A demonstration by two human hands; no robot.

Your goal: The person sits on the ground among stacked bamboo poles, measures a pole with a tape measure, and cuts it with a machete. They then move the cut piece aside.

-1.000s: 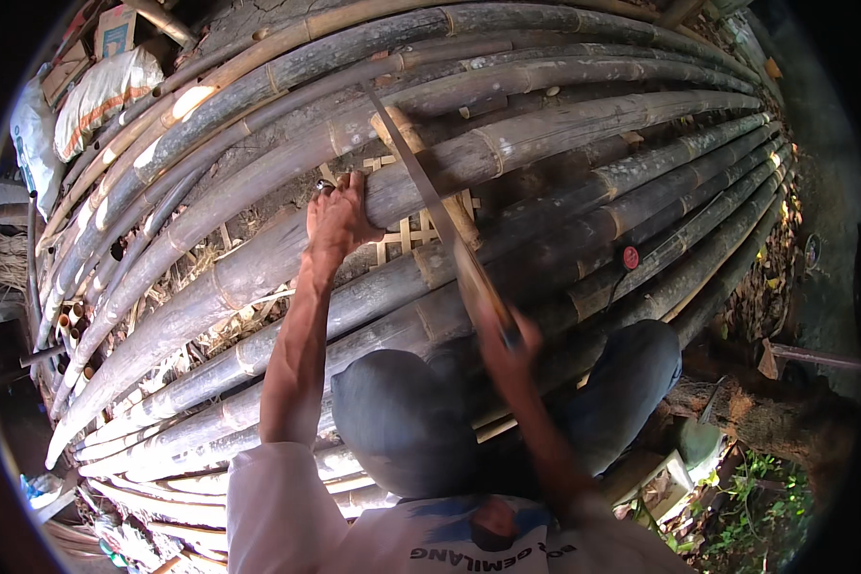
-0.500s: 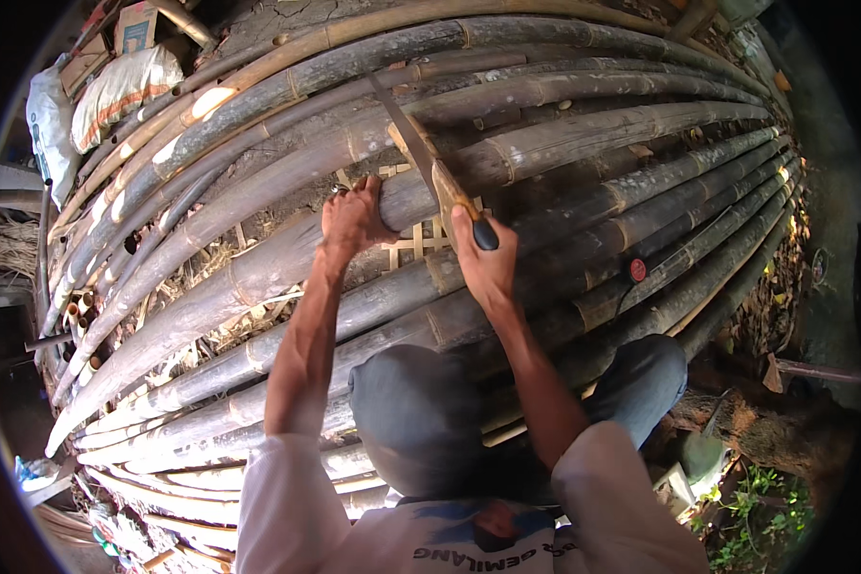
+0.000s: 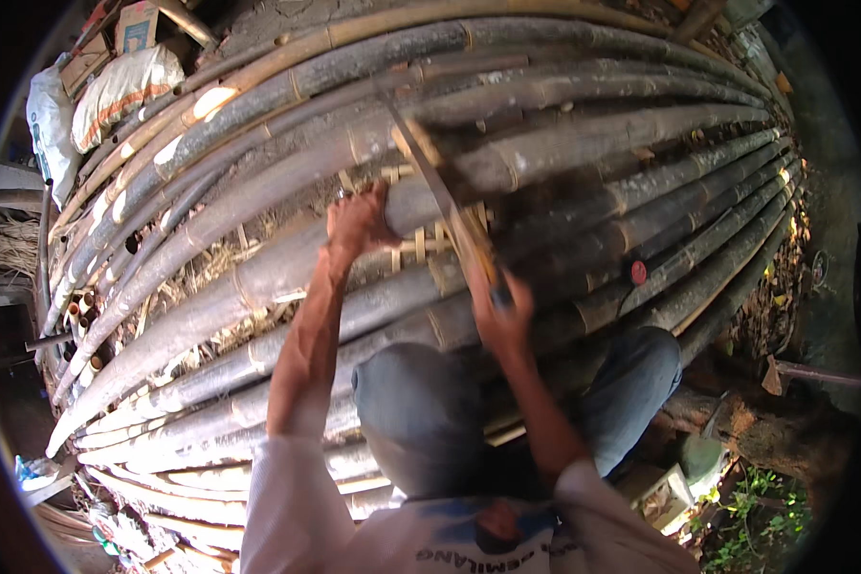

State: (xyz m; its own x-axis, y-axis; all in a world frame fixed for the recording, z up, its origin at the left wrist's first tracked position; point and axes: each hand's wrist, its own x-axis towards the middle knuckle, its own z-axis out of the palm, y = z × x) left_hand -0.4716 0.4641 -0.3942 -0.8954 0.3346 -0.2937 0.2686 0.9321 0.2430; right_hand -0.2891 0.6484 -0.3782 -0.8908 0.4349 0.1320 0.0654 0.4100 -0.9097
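A thick bamboo pole runs across in front of me. Over its top my left hand is wrapped, gripping it just left of the saw. My right hand is closed round the handle of a hand saw, smeared by motion. The long thin blade lies across the pole and points away to the upper left. Whether the teeth have cut into the bamboo I cannot tell. Under the pole, beside my left hand, shows a lattice of split bamboo strips.
Several more bamboo poles lie side by side, near and far. A round red object rests among the poles at right. White sacks stand at the far left. My bent knee is close behind the poles; green plants grow at lower right.
My right hand has drawn the saw back toward me and slightly right, so its handle now sits nearer. My left hand keeps its grip on the pole.
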